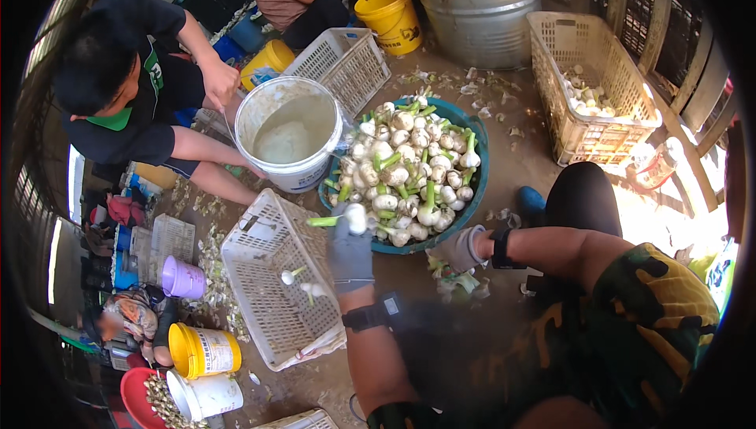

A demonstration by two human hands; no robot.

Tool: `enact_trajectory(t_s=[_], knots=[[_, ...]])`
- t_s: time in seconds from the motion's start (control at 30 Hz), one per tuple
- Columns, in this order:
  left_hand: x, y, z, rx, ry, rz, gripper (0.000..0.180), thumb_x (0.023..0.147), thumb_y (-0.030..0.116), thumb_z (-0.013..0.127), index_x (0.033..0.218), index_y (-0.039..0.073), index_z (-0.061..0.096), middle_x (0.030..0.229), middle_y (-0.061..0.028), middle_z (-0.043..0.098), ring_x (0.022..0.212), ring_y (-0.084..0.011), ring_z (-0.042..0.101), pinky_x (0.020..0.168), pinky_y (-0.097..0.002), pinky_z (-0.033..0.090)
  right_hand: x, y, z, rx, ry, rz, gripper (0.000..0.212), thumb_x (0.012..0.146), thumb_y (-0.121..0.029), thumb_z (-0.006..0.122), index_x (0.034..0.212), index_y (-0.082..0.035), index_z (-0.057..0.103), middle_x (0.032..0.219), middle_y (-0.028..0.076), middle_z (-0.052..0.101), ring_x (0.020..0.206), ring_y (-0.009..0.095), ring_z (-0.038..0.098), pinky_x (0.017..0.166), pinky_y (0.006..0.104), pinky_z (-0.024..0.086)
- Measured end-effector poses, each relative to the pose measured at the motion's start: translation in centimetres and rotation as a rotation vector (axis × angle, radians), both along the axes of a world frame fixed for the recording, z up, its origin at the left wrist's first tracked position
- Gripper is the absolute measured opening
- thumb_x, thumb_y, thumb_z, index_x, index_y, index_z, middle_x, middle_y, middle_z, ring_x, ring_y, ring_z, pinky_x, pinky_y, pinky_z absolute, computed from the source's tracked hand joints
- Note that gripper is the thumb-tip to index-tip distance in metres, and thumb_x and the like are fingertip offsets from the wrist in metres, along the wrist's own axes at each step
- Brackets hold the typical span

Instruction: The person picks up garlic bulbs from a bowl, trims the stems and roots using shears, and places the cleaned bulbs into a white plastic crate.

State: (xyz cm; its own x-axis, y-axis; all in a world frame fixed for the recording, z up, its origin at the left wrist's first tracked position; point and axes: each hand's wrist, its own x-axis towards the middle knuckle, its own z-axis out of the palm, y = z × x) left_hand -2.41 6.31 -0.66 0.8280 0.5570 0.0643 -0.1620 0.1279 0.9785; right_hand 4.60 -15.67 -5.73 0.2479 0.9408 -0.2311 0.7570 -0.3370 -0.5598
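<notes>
One garlic bulb [356,217] sits in left hand [350,252].

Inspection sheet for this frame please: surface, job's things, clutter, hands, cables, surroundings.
Surface: bare dirty ground, littered with peelings.
Job's things: blue round basin heaped with white garlic bulbs with green stalks; white slatted plastic crate holding a few bulbs.
Clutter: white bucket of cloudy liquid; beige crate with some bulbs; yellow buckets, purple cup, metal tub.
Hands: left hand, grey-gloved, grips one garlic bulb with stalk; right hand, gloved, low by the basin, grip unclear.
Cables: nothing seen.
Surroundings: two other people seated nearby; one holds the white bucket's rim.
</notes>
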Motion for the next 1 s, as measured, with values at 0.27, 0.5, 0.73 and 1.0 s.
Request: enact_trajectory(t_s=[0.27, 0.5, 0.73, 1.0], knots=[[-6.9, 9.8, -0.8, -0.843, -0.426, 0.518, 0.055, 0.082, 0.047, 0.058, 0.116, 0.004, 0.050, 0.117, -0.0116, 0.054, 0.105, -0.0255, 0.052, 0.087, -0.0389, 0.046, 4.6, 4.3, -1.0, 0.344, -0.032, -0.609, 0.019, 0.076, -0.015, 0.055, 0.089, -0.004, 0.060, 0.075, 0.019, 0.062, 0.073, 0.037, 0.060, 0.067, 0.0419, 0.048], [-2.2, 4.5, 1.4, -0.559, -0.130, 0.278, 0.043, 0.087, 0.034, 0.056, 0.115, 0.002, 0.048, 0.115, -0.0139, 0.052, 0.111, -0.0266, 0.049, 0.091, -0.0413, 0.043, 8.7, 11.7, -2.5, 0.398, -0.105, -0.514, 0.036, 0.078, -0.015, 0.055, 0.113, -0.005, 0.054, 0.092, 0.022, 0.062, 0.086, 0.036, 0.060, 0.072, 0.0421, 0.048], [-0.6, 2.3, 0.9, -0.319, 0.272, 0.159, 0.033, 0.088, 0.025, 0.056, 0.113, 0.004, 0.049, 0.103, -0.0106, 0.057, 0.090, -0.0207, 0.058, 0.077, -0.0332, 0.047, 9.7, 14.7, -5.1, 0.210, 0.057, -0.350, 0.047, 0.076, -0.008, 0.056, 0.122, -0.009, 0.048, 0.108, 0.021, 0.059, 0.101, 0.034, 0.056, 0.083, 0.0391, 0.044], [2.5, 0.4, -0.1, -0.083, 0.487, 0.104, 0.054, 0.080, 0.025, 0.064, 0.123, 0.007, 0.038, 0.106, -0.0063, 0.049, 0.093, -0.0185, 0.051, 0.077, -0.0340, 0.047, 7.3, 12.3, -3.2, 0.727, 0.155, -0.454, 0.045, 0.075, -0.013, 0.057, 0.119, -0.007, 0.050, 0.095, 0.023, 0.061, 0.089, 0.037, 0.059, 0.077, 0.0398, 0.048]])
